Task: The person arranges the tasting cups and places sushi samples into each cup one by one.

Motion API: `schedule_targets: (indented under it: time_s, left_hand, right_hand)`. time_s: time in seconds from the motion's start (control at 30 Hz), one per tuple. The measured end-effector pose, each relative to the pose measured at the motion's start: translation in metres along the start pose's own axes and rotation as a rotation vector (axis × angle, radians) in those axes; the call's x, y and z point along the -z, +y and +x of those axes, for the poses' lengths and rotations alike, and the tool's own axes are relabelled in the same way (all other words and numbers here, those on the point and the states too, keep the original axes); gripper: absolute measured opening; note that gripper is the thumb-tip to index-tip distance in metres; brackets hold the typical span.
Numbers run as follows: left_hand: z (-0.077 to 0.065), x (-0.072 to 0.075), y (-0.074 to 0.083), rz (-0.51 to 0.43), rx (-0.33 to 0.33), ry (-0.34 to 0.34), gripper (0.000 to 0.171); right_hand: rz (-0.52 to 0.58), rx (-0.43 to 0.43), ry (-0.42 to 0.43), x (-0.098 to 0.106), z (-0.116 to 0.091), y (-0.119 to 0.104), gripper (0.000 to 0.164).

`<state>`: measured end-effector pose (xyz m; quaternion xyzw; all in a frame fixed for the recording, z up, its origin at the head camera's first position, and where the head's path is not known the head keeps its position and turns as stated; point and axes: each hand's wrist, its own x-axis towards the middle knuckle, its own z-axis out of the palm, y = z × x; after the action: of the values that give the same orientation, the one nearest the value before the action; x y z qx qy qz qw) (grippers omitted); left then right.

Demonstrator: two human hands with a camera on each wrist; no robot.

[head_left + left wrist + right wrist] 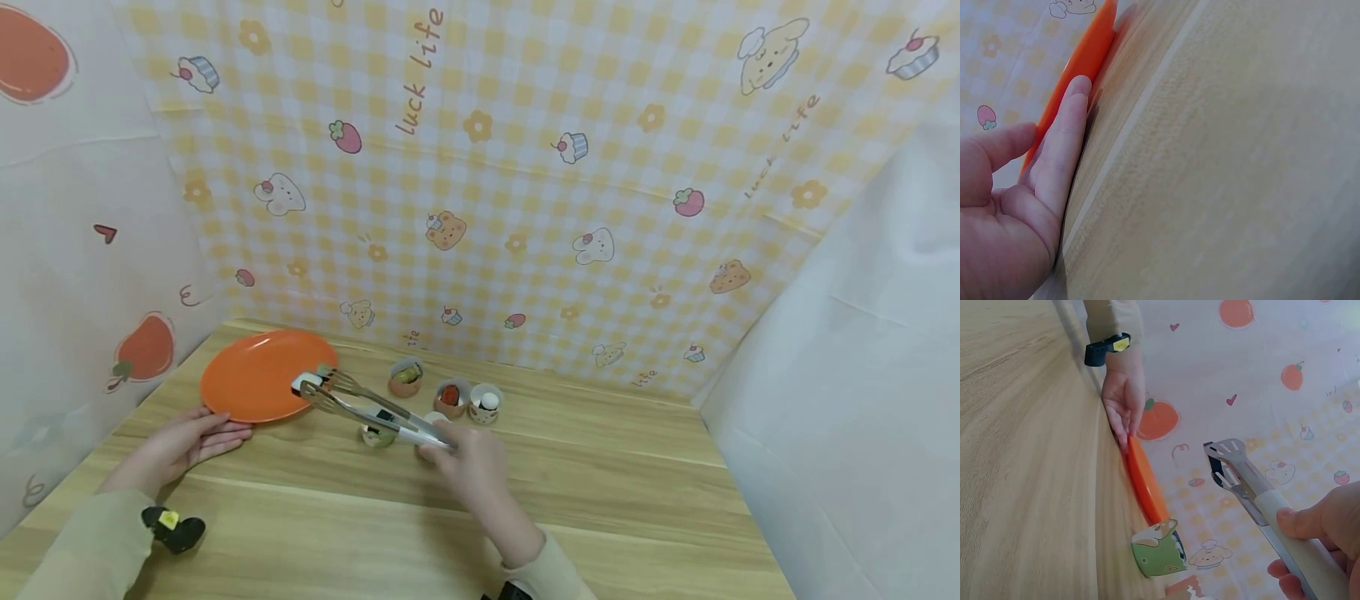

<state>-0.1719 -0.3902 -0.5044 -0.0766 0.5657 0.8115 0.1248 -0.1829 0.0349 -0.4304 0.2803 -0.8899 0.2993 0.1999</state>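
My right hand (472,467) grips metal tongs (1260,494) with pale handles. Between the tong heads, over the near-right part of an orange oval plate (258,379), is a small white-and-black piece (306,382); in the right wrist view only its dark side (1215,470) shows. At the plate's near-left edge, my left hand (191,442) pinches the rim, thumb (1019,140) against the orange side and fingers (1063,137) along the underside. Below the tongs stands a green patterned cup (1159,557) with something dark in it.
Several small cups stand right of the plate: one holds a yellow-green piece (408,375), one a red piece (450,395), one a white piece (489,402). Another cup (437,417) is partly hidden by my right hand. Patterned cloth (480,183) hangs behind the wooden table (615,475).
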Motion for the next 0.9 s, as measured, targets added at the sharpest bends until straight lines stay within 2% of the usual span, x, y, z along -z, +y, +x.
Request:
schedule_targets:
  time_s: [0.17, 0.3, 0.7, 0.9]
  left_hand:
    - [0.0, 0.0, -0.001, 0.007, -0.004, -0.003, 0.029]
    - [0.0, 0.0, -0.001, -0.004, 0.001, 0.003, 0.025]
    - [-0.001, 0.0, 0.001, -0.018, 0.004, 0.006, 0.02]
    - [0.0, 0.0, 0.001, -0.028, 0.008, 0.0, 0.017]
  right_hand:
    - [0.036, -0.03, -0.012, 0.008, -0.004, 0.001, 0.036]
    - [0.071, -0.066, -0.026, 0.016, -0.005, 0.002, 0.035]
    - [0.068, -0.079, -0.019, 0.035, -0.007, 0.009, 0.033]
    - [0.052, -0.039, 0.0, 0.044, -0.009, 0.021, 0.033]
